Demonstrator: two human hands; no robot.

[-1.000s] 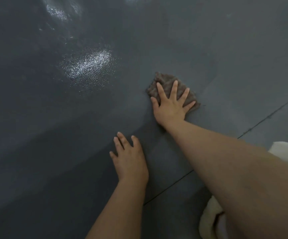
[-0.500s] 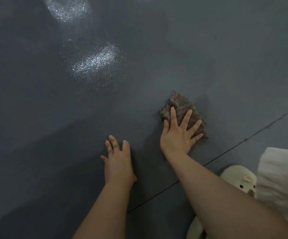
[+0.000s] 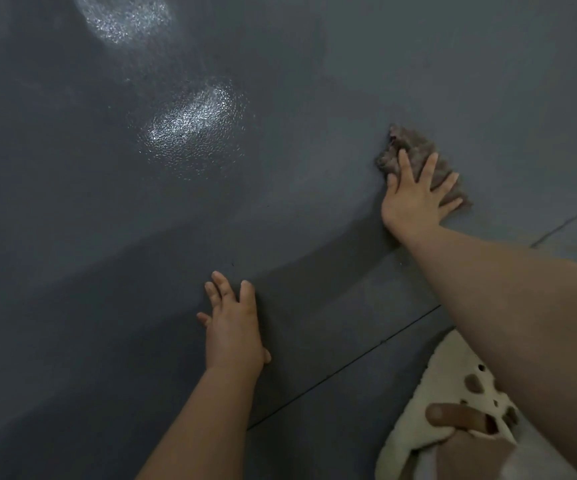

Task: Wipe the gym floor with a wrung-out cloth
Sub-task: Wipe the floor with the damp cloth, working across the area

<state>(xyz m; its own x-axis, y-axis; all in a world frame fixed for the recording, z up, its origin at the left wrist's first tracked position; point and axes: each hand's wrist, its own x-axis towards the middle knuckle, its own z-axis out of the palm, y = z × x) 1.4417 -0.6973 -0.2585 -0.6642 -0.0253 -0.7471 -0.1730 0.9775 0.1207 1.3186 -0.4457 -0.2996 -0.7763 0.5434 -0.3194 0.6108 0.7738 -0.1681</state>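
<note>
On the grey floor (image 3: 114, 258), just beyond a seam, the right hand (image 3: 415, 199) pressed the crumpled cloth (image 3: 418, 157) flat, fingers (image 3: 405, 164) spread wide. It looked soft, limp and light, best driven under a flat palm. The left hand (image 3: 235, 330) rested flat on the floor nearby, holding nothing.

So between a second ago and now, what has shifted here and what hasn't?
The right hand has slid the cloth across the floor, from just ahead of the left hand out to the right, fingers spread flat on it throughout. The left hand stays planted, palm down. A cream shoe has come into view at lower right.
</note>
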